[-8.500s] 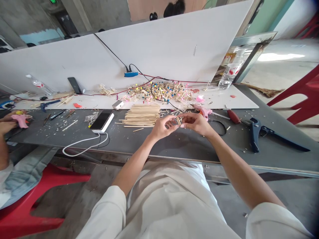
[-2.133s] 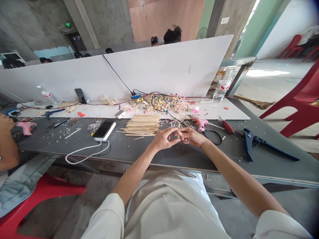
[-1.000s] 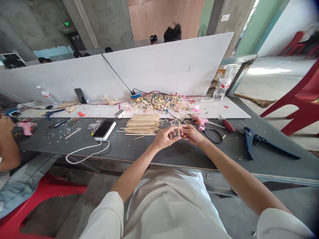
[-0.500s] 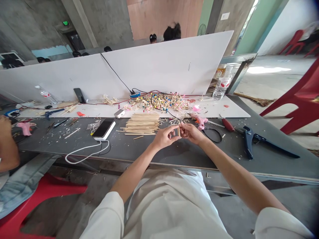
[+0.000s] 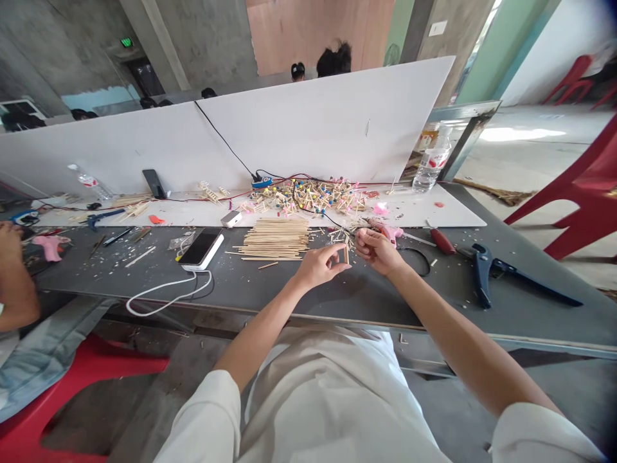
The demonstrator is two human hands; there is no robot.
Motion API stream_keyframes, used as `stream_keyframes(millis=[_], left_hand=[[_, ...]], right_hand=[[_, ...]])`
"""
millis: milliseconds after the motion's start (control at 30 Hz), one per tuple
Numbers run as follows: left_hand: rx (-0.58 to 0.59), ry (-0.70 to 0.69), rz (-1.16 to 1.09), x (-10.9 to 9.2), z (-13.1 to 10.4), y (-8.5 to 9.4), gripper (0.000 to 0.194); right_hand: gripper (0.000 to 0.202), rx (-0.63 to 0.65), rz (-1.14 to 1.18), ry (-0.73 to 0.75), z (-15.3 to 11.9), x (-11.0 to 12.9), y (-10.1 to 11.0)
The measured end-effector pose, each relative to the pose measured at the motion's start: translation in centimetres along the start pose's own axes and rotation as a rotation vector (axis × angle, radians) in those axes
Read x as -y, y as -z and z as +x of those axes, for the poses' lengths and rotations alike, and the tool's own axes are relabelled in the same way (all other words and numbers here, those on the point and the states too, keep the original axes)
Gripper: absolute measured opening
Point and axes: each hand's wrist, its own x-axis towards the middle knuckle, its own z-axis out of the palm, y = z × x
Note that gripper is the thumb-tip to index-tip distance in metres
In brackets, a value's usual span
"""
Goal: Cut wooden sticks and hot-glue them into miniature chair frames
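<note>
Between the thumb and fingertips of my left hand (image 5: pixel 321 265) a short wooden stick (image 5: pixel 346 254) is held upright. My right hand (image 5: pixel 378 249) is closed just to the right, apart from the stick; whatever its fingers pinch is hidden or too small to make out. Behind it lies a pink glue gun (image 5: pixel 389 233), partly covered by the hand. Short cut stick pieces (image 5: pixel 337 235) are scattered on the table just beyond both hands. A stack of long thin wooden sticks (image 5: pixel 274 240) lies to the left of my left hand.
Behind stands a heap of stick pieces with coloured balls (image 5: pixel 313 196) along a white board (image 5: pixel 299 135). At right are a red-handled screwdriver (image 5: pixel 441 241), a blue cutter (image 5: pixel 482 276) and a water bottle (image 5: pixel 431 164). A phone (image 5: pixel 201 249) lies left; another person's arm (image 5: pixel 17 276) shows far left.
My right hand has drawn away from the stick, slightly to the right and back, and its fingers have curled closed. My left hand stays in place with the short wooden stick.
</note>
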Motion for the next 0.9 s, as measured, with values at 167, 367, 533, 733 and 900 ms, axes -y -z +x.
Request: stream_keyframes(millis=[167,367,533,733,900], left_hand=[[-0.009,0.015,-0.001,0.1,0.0,0.0,0.054],[-0.017,0.009,-0.008,0.0,0.1,0.0,0.055],[-0.011,-0.012,0.033,0.3,0.0,-0.2,0.053],[-0.001,-0.021,0.068,0.7,-0.1,-0.5,0.053],[0.012,-0.012,0.062,0.6,-0.1,-0.5,0.051]], right_hand=[[0.046,-0.260,-0.036,0.036,0.5,-0.2,1.0],[0.042,-0.060,-0.175,-0.120,0.0,-0.8,0.5],[0.039,0.052,-0.160,-0.144,-0.3,-0.5,0.0],[0.037,0.049,-0.184,-0.121,-0.2,-0.8,0.3],[0.036,0.058,-0.217,-0.124,-0.2,-0.8,0.2]])
